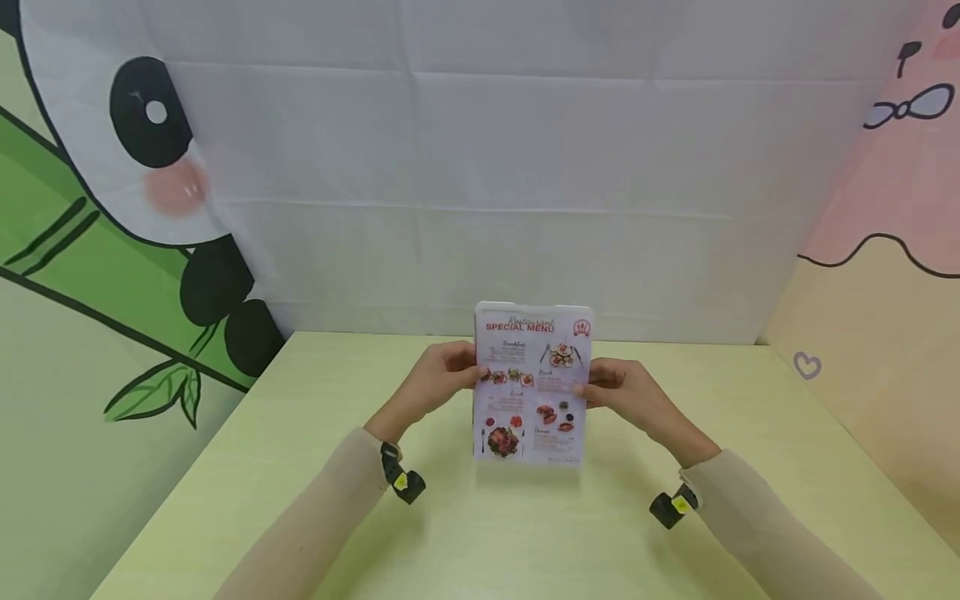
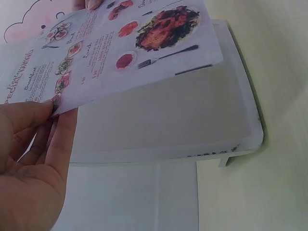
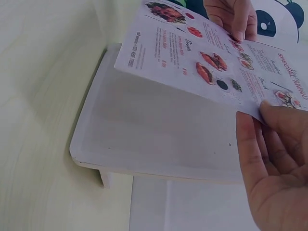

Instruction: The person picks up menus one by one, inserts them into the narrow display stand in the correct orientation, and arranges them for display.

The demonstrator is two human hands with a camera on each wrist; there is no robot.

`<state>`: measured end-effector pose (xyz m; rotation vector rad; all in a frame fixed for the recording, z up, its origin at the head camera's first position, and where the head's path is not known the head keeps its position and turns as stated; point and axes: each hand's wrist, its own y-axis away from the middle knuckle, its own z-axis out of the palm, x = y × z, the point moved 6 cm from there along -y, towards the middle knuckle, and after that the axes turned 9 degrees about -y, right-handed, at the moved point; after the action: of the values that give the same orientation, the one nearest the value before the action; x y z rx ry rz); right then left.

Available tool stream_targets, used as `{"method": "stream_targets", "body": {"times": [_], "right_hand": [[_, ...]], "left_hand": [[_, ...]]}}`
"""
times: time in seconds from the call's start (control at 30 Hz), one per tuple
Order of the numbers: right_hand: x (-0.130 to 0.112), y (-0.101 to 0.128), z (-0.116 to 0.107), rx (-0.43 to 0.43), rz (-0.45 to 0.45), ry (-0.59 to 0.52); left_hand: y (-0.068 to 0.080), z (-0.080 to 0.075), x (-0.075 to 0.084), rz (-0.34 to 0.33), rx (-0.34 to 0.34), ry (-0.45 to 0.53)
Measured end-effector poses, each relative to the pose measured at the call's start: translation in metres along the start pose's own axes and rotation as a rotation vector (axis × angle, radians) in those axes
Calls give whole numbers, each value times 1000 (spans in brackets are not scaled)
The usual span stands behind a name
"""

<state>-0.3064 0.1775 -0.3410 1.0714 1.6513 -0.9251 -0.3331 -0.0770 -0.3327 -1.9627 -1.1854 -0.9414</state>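
A printed menu sheet [image 1: 532,400] headed "SPECIAL MENU", with food pictures, faces me above the middle of the table. My left hand [image 1: 438,375] pinches its left edge, thumb on the printed face and fingers behind. At the right edge my right hand [image 1: 630,396] pinches it the same way. Behind the sheet stands a white board [image 2: 163,125] with rounded corners; its rim shows just above the sheet in the head view. Both wrist views show the sheet's lower part tilted away from the board [image 3: 159,120], with a gap between them.
A short leg [image 3: 105,178] props the board from behind on the pale yellow table [image 1: 510,533]. White cloth [image 1: 525,167] hangs beyond the far edge. Painted walls with a panda [image 1: 97,142] and a pink figure [image 1: 892,192] flank the table.
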Motion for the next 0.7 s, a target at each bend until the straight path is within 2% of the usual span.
{"method": "stream_targets", "body": {"times": [0.2,0.47,0.7], "right_hand": [[-6,-5,-4,29,-18,9],[-16,-13,-12,73,-18,34],[-25,-19,-20,123,-12,42]], "left_hand": [[-4,-6,4,0,31,9],[-14,-16,12,-17,104,14],[-20,-24,23,11,150,42]]}}
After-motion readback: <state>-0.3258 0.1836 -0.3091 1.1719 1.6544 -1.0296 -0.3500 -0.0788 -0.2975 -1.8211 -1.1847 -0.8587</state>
